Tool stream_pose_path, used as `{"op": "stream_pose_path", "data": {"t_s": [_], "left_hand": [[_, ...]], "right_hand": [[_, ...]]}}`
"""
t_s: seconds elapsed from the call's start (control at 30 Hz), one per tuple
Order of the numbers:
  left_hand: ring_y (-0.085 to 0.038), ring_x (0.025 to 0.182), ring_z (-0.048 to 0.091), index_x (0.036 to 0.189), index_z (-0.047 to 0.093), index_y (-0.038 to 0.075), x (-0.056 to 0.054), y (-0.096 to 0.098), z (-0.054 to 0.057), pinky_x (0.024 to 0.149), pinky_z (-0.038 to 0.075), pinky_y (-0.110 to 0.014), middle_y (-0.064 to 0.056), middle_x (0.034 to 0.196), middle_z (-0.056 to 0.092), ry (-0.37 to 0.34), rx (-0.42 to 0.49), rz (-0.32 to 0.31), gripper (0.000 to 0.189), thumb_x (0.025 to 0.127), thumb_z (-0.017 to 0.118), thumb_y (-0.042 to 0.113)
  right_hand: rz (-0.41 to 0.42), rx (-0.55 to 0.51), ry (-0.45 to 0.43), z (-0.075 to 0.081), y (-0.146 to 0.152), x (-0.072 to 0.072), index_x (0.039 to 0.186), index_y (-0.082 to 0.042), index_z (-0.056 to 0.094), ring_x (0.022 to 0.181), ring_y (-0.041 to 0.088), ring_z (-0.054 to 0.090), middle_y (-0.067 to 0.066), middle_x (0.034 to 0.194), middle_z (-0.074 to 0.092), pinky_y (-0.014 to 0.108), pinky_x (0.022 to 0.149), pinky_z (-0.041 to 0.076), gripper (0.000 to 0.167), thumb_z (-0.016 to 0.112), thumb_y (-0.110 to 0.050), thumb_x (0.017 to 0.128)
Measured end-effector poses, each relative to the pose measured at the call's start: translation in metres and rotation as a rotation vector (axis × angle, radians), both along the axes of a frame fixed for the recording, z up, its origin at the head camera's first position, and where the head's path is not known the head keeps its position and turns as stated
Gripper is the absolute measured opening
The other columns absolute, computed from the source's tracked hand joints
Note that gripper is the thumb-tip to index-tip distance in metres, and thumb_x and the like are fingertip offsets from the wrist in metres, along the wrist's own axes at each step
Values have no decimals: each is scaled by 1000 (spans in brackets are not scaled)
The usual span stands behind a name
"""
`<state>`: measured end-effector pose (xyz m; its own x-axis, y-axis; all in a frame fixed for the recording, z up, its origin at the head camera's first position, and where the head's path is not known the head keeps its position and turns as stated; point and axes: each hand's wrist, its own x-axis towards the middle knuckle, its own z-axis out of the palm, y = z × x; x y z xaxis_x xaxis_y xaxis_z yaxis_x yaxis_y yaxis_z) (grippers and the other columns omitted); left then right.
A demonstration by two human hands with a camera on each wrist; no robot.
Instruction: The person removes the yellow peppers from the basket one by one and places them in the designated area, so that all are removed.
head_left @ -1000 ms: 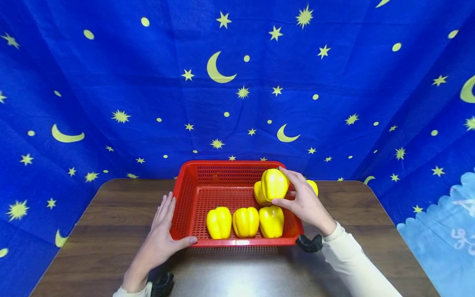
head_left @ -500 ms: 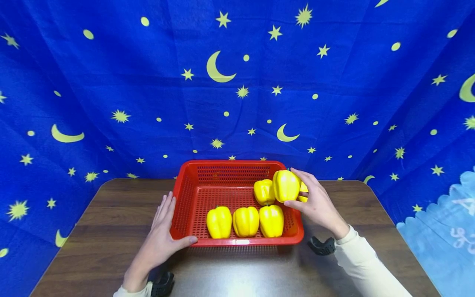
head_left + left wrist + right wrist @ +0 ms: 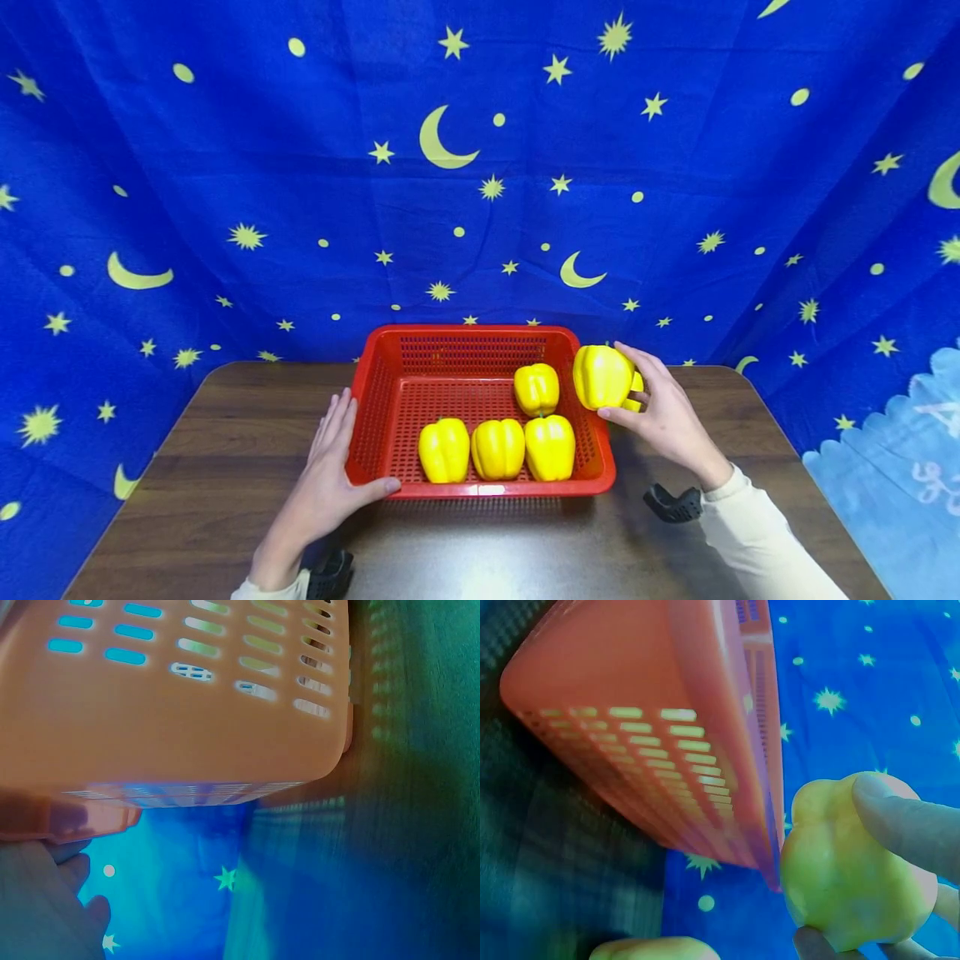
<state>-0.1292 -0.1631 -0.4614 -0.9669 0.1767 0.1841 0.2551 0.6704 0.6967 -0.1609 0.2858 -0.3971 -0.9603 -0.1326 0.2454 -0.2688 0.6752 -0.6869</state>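
My right hand (image 3: pixel 667 417) grips a yellow bell pepper (image 3: pixel 602 377) at the right rim of the red basket (image 3: pixel 480 490). In the right wrist view the thumb (image 3: pixel 904 825) presses one side of that pepper, with fingers curled beneath. Behind the hand, another yellow pepper (image 3: pixel 637 392) shows in part on the table to the right of the basket. My left hand (image 3: pixel 318 483) rests along the basket's left front corner, thumb on the front rim and fingers straight against the side. In the left wrist view its fingers (image 3: pixel 75 870) show beside the basket wall.
Inside the basket, several yellow peppers stand: a row along the front, including a middle pepper (image 3: pixel 498 449), and one pepper (image 3: pixel 536 389) behind the row's right end. The wooden table (image 3: pixel 247 417) meets a blue cloth (image 3: pixel 300 208) with stars and moons at the back.
My right hand has carried the pepper rightward from above the basket's interior to its right rim, uncovering the pepper at the back right. The left hand stays in place.
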Motion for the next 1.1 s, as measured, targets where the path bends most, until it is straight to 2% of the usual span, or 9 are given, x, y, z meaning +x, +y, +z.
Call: {"op": "stream_pose_path", "data": {"t_s": [0.17, 0.57, 0.7, 0.8, 1.03, 1.1], "left_hand": [[-35, 153, 0, 161, 13, 4, 0, 0, -1, 109, 17, -76, -7, 169, 1, 3, -1, -1, 124, 72, 88, 46], [-33, 154, -2, 162, 11, 7, 0, 0, -1, 108, 18, -77, -4, 169, 0, -16, -5, 9, 124, 73, 87, 49], [-33, 154, -2, 162, 12, 7, 0, 0, -1, 108, 18, -77, -4, 169, 0, -9, -4, 3, 124, 73, 87, 48], [-34, 154, -1, 161, 12, 6, 0, 0, -1, 109, 18, -77, -5, 169, 1, 3, -2, -1, 123, 73, 88, 47], [-35, 154, 0, 161, 15, 3, 1, 0, -2, 109, 18, -76, -6, 169, 3, 22, -2, -1, 123, 72, 89, 45], [-34, 154, 0, 161, 15, 3, 1, 0, -2, 109, 18, -76, -6, 169, 2, 21, 0, -1, 123, 72, 89, 45]], "right_hand": [[-21, -8, -7, -4, 13, 3, 155, -9, 35, 125, 43, 49, 24, 148, 37, 55, 91, 52, 92, 87, -13, 79], [4, -42, 32, -15, 46, -2, 154, -6, 37, 127, 42, 49, 25, 152, 38, 47, 88, 53, 92, 88, -11, 78], [1, -51, 21, -19, 55, -3, 154, -4, 35, 123, 42, 53, 26, 151, 38, 28, 86, 56, 92, 87, -9, 78], [-1, -55, 20, -21, 61, -4, 154, -2, 35, 119, 40, 54, 26, 149, 40, 12, 83, 51, 92, 86, -7, 79], [-7, -49, 7, -27, 72, -7, 154, -1, 32, 120, 43, 53, 27, 147, 39, 8, 84, 48, 90, 84, -6, 81], [-9, -45, 11, -28, 75, -8, 154, 0, 33, 119, 40, 54, 28, 147, 40, 8, 84, 48, 90, 84, -4, 80]]}}
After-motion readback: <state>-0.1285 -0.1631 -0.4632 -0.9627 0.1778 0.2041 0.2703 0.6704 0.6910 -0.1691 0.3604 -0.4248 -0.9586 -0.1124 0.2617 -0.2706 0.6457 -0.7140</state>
